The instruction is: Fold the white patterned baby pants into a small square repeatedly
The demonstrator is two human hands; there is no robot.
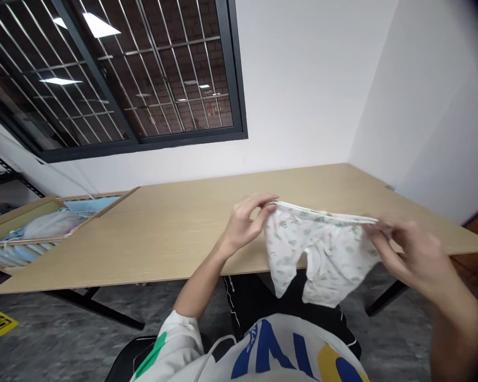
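Note:
A small pair of white shorts with a faint green and pink print hangs stretched by its waistband, legs downward, over the front edge of the wooden table. My left hand pinches the waistband's left corner between thumb and fingers. At the right corner, my right hand grips the waistband too, slightly blurred. The lower part of the shorts hangs above my lap.
At the far left a wooden crib-like box with blue lining holds crumpled cloth. Behind the table are a white wall and a barred window. A black chair shows below.

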